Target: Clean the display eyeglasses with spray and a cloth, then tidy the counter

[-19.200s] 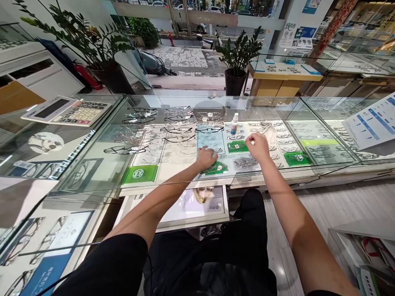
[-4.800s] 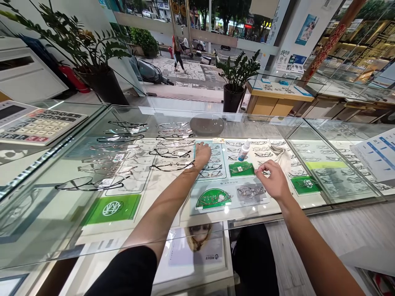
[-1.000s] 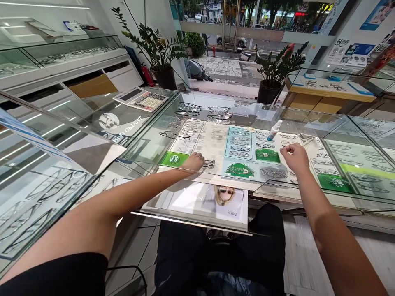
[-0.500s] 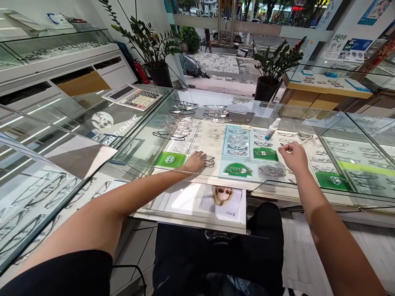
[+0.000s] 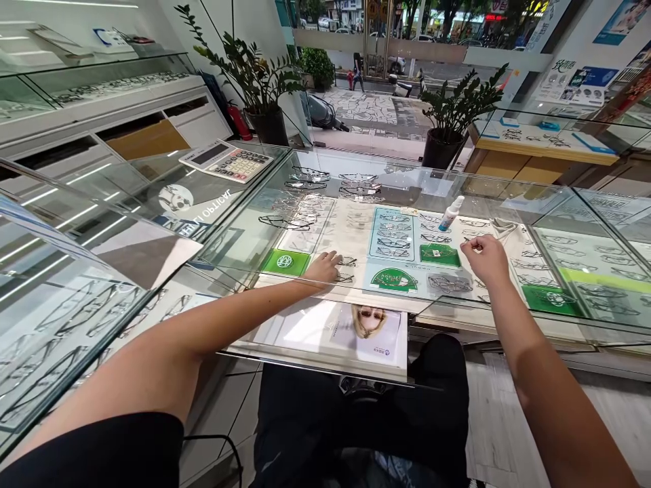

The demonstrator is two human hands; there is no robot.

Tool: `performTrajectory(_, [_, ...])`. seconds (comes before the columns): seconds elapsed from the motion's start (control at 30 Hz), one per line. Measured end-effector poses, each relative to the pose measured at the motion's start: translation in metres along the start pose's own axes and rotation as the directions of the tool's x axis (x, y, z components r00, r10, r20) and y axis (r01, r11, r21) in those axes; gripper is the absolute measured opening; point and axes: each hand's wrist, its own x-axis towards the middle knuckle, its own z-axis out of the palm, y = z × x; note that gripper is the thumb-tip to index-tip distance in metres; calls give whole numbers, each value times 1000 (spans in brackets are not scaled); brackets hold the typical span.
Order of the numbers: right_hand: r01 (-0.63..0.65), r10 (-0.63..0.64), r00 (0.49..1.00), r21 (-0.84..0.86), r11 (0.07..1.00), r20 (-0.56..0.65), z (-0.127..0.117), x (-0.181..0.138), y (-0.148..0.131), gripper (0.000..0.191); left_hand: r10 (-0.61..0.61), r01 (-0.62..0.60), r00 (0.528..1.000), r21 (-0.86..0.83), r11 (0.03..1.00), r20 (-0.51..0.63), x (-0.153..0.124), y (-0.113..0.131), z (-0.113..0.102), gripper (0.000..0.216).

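Observation:
My left hand reaches inside the glass display case and rests on the white shelf, fingers spread flat beside a thin-rimmed pair of glasses at its fingertips. A green logo sign lies just left of that hand. My right hand is on top of the glass, loosely curled, with thumb and forefinger pinched on something too small to name. A white spray bottle stands beyond it, next to a crumpled cleaning cloth. A pale blue tray of glasses lies between the hands.
Several rows of glasses fill the case. A calculator sits on the left counter. A poster with a face lies on the pulled-out lower shelf. Potted plants stand by the glass front. My dark-clothed lap is below.
My left hand has stayed at the front of the shelf, fingers spreading beside the glasses there. The right hand has hardly moved. The view has tilted slightly.

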Motion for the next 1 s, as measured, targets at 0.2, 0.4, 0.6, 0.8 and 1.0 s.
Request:
performTrajectory(0.2, [-10, 9, 1000, -8, 1000, -14, -1, -1, -6, 21, -92, 93, 993, -3, 996, 68, -9, 12, -25, 33])
performTrajectory(0.4, [167, -167, 966, -17, 986, -197, -14, -17, -24, 28, -165, 202, 943, -102, 974, 290, -44, 45, -70, 28])
performTrajectory(0.6, [462, -481, 869, -157, 873, -118, -12, -42, -71, 36, 161, 92, 911, -569, 817, 379, -107, 59, -136, 10])
performTrajectory(0.8, [687, -669, 723, -70, 724, 176, 39, -20, -152, 32, -39, 146, 986, -732, 665, 161, -139, -28, -189, 14])
performTrajectory(1.0, [724, -659, 667, -92, 684, 347, 114, 66, -213, 40, -842, 733, 516, -427, 529, -157, -124, -126, -134, 39])
